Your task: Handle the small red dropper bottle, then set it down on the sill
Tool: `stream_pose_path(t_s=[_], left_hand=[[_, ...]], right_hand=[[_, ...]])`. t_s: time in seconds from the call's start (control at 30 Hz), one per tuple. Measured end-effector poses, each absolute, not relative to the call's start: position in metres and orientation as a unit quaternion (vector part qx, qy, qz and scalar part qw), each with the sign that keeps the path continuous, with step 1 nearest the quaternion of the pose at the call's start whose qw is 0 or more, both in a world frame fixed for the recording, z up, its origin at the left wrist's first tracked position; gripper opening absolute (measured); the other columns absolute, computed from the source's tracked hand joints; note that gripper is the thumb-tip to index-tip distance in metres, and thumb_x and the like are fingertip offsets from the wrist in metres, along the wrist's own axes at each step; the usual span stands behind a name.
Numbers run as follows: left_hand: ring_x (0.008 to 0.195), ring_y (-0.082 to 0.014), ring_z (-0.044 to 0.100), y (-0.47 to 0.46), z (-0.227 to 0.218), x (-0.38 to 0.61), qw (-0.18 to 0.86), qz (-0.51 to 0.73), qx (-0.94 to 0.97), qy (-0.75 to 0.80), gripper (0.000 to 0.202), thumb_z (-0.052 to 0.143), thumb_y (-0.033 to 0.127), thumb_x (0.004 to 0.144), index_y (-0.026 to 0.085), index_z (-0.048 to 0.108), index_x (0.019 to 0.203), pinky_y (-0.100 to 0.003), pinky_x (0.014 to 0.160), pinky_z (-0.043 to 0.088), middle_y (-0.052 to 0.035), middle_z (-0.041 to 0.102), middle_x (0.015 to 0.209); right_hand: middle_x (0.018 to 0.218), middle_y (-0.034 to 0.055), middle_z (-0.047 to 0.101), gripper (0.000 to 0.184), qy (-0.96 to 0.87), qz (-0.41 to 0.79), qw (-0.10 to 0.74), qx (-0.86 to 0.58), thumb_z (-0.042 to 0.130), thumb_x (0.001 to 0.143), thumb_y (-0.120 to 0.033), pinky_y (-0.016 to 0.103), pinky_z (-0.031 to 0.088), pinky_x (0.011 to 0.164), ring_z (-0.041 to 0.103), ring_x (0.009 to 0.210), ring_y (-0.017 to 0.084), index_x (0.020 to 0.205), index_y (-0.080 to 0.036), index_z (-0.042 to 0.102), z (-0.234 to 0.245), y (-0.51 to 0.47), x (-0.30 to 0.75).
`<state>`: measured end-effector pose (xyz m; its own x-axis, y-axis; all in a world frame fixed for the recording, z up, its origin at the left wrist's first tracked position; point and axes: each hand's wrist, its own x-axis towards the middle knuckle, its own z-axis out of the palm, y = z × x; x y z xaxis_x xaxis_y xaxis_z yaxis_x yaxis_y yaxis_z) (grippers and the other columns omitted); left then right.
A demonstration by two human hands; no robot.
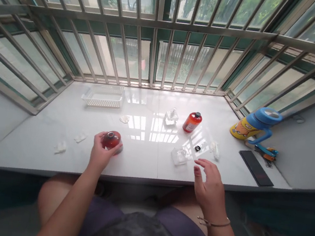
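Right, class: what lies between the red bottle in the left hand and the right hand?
Head view: mostly bare sill beside the red bottle in the left hand, then a small clear container just short of the right hand.

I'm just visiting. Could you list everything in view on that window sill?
window bars: many, grey metal, behind the sill
sill: one, glossy white
basket: one, white plastic, back left
clear bottle: one, glass, middle
capped bottle: one, orange with black cap, right of the clear bottle
clear dish: one, see-through, front, near the right hand
small cap: one, black, right of the dish
white scraps: three, left half
child's cup: one, blue and yellow, far right
flat slab: one, black, front right
held bottle: one, red-orange, front left
left hand: grips the held bottle
right hand: open, above the sill edge
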<state>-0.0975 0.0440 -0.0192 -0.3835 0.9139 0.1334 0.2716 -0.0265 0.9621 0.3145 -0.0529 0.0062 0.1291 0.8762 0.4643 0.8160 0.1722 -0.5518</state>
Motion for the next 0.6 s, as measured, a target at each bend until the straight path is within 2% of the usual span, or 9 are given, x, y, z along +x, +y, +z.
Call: stream_pose_path(t_s=[0.1,0.17,0.27,0.37,0.47,0.5,0.53,0.6], left_hand=[[0.117,-0.0299,0.073,0.046,-0.022,-0.101,0.296,0.558,0.457,0.626,0.085,0.099,0.042,0.064,0.027,0.05,0.132,-0.057,0.106,0.061,-0.0095,0.067,0.131],[0.119,-0.0304,0.072,0.047,-0.025,-0.102,0.298,0.567,0.453,0.62,0.087,0.099,0.042,0.063,0.026,0.049,0.132,-0.057,0.109,0.06,-0.0107,0.066,0.132],[0.126,-0.0327,0.07,0.045,-0.027,-0.106,0.298,0.562,0.458,0.62,0.088,0.1,0.04,0.063,0.026,0.049,0.134,-0.061,0.114,0.055,-0.0124,0.065,0.137],[0.14,-0.0357,0.062,0.039,-0.029,-0.113,0.281,0.547,0.482,0.624,0.091,0.099,0.04,0.064,0.027,0.048,0.138,-0.064,0.123,0.046,-0.015,0.06,0.148],[0.152,-0.0361,0.051,0.028,-0.034,-0.122,0.256,0.546,0.501,0.621,0.09,0.096,0.042,0.069,0.026,0.046,0.142,-0.063,0.127,0.04,-0.017,0.055,0.155],[0.152,-0.0361,0.051,0.024,-0.036,-0.125,0.246,0.552,0.5,0.621,0.088,0.095,0.044,0.071,0.025,0.046,0.142,-0.062,0.126,0.042,-0.0172,0.055,0.155],[0.151,-0.0361,0.052,0.02,-0.038,-0.127,0.236,0.559,0.495,0.622,0.086,0.093,0.046,0.073,0.025,0.046,0.142,-0.061,0.124,0.045,-0.0173,0.056,0.153],[0.144,-0.0356,0.058,0.011,-0.042,-0.13,0.209,0.576,0.476,0.631,0.08,0.09,0.05,0.076,0.024,0.047,0.139,-0.059,0.117,0.053,-0.0166,0.061,0.147]], right_hand=[[0.115,0.0106,0.076,0.036,-0.615,0.106,0.412,-0.664,0.048,0.11,-0.051,0.044,0.064,0.084,0.073,0.105,0.03,0.112,-0.026,0.073,0.03,-0.067,0.324],[0.11,0.0092,0.078,0.04,-0.591,0.136,0.416,-0.678,0.046,0.11,-0.055,0.039,0.064,0.079,0.075,0.098,0.028,0.111,-0.026,0.075,0.043,-0.074,0.333],[0.107,0.0094,0.08,0.045,-0.578,0.139,0.396,-0.7,0.048,0.108,-0.06,0.041,0.063,0.084,0.076,0.096,0.029,0.109,-0.025,0.076,0.061,-0.084,0.357],[0.108,0.0096,0.081,0.045,-0.573,0.157,0.36,-0.719,0.056,0.101,-0.066,0.044,0.062,0.09,0.076,0.1,0.031,0.107,-0.027,0.078,0.064,-0.098,0.402],[0.102,0.0103,0.081,0.048,-0.492,0.225,0.4,-0.74,0.061,0.094,-0.072,0.045,0.065,0.085,0.077,0.094,0.032,0.104,-0.027,0.078,0.04,-0.115,0.452],[0.092,0.0092,0.08,0.05,-0.451,0.237,0.428,-0.746,0.061,0.091,-0.074,0.046,0.066,0.08,0.078,0.087,0.031,0.101,-0.028,0.076,0.026,-0.122,0.464],[0.074,0.0062,0.074,0.053,-0.419,0.24,0.451,-0.75,0.059,0.088,-0.079,0.048,0.066,0.071,0.075,0.071,0.031,0.093,-0.028,0.074,0.01,-0.13,0.473],[0.049,0.0002,0.055,0.059,-0.408,0.235,0.403,-0.784,0.048,0.083,-0.085,0.052,0.061,0.054,0.066,0.048,0.031,0.075,-0.029,0.066,-0.022,-0.149,0.478]])
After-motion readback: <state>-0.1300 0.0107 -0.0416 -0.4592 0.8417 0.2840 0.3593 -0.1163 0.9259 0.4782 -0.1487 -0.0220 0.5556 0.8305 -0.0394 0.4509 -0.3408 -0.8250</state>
